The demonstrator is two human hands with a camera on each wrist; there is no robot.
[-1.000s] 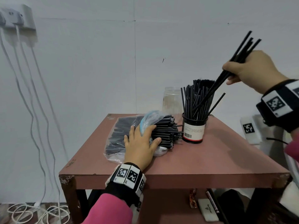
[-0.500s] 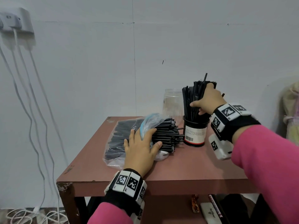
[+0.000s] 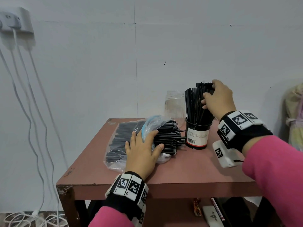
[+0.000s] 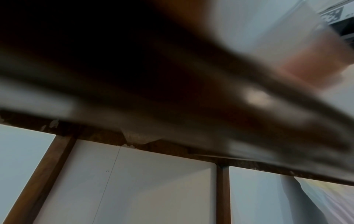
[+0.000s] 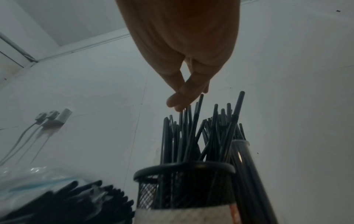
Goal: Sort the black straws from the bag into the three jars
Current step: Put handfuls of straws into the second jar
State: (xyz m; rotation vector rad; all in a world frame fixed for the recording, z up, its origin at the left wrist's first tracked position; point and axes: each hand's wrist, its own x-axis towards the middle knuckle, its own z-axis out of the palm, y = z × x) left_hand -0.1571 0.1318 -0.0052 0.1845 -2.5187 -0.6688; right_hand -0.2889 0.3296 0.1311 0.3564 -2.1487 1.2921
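Wall chargers (image 3: 14, 22), white cables (image 3: 29, 112); eraser (image 3: 211, 216) (possibly) under table (image 3: 196, 174).

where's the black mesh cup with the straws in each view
Head: the black mesh cup with a white label stands right of centre on the reddish table, under the right hand.
Left wrist: not in it; the picture is mostly dark blur.
Right wrist: bottom centre, rim towards the camera.
Shared landmark: the clear plastic bag of black straws, left of the cup.

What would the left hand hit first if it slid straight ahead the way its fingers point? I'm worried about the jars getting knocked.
Likely only the bag of straws under its fingers; the left hand points towards the wall, left of the clear jar. Depth is uncertain.
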